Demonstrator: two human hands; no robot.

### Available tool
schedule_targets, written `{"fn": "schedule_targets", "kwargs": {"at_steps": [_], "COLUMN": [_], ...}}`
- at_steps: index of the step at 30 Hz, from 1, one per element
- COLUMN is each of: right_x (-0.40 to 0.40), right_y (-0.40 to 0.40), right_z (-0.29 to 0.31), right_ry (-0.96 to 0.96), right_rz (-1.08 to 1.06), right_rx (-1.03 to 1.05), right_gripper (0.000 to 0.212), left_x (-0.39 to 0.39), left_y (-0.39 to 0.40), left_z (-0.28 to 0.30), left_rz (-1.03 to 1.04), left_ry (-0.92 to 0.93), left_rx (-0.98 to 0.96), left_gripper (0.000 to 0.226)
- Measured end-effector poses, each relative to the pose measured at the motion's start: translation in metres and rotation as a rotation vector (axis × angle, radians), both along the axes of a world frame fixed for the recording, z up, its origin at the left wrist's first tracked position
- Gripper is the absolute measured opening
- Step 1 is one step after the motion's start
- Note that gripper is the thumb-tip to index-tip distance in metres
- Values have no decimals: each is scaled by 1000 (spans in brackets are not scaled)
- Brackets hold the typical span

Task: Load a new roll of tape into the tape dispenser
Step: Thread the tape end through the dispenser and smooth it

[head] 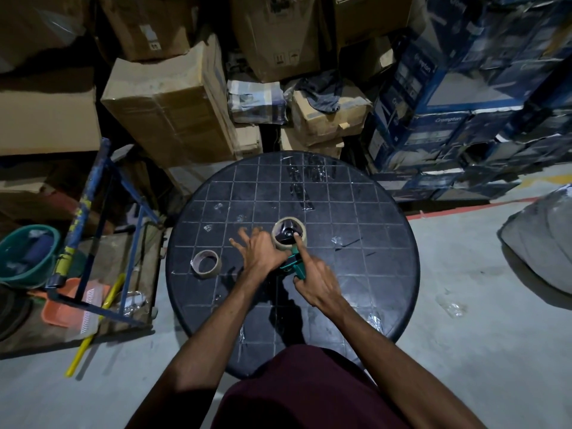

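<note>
A green tape dispenser (292, 265) lies on the round black table (371, 243), with a tan tape roll (301, 228) sitting round its black hub. My right hand (312, 278) grips the dispenser's handle, and its index finger stretches forward onto the hub. My left hand (260, 249) rests against the left side of the roll and dispenser with its fingers spread. A second tan roll (205, 264), with a thin band of tape on its core, lies flat on the table to the left, apart from both hands.
Strips and scraps of clear tape (301, 181) stick to the table top. Cardboard boxes (173, 109) and blue boxes (448, 119) are stacked behind. A blue metal frame (102, 230), a green bucket (28, 255) and an orange tray (71, 305) stand at left.
</note>
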State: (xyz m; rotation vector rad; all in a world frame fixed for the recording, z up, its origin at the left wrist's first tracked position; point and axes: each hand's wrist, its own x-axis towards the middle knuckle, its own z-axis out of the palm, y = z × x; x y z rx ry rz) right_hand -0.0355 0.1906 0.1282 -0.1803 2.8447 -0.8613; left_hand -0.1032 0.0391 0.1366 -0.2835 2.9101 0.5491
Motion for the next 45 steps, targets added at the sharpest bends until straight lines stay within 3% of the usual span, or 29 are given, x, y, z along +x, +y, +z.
{"fn": "schedule_targets", "kwargs": {"at_steps": [6, 14, 24, 31, 41, 45], "right_x": [0, 0, -5, -6, 2, 4], "right_y": [1, 4, 2, 2, -2, -3], "right_z": [-1, -5, -12, -13, -13, -14], "right_ry": [0, 7, 5, 10, -52, -97], "right_rz": [5, -15, -85, -91, -74, -118], "right_rx": [21, 34, -3, 39, 159, 189], "right_gripper": [108, 108, 113, 75, 60, 64], "left_x": [0, 0, 4, 7, 10, 15], "left_y": [7, 3, 4, 3, 2, 5], "left_z": [-7, -10, -12, -15, -28, -30], "left_rz": [33, 18, -93, -94, -205, -206], "left_ry": [-54, -33, 38, 63, 77, 74], "left_rx": [32, 101, 61, 92, -6, -15], "left_gripper": [45, 8, 12, 12, 19, 17]}}
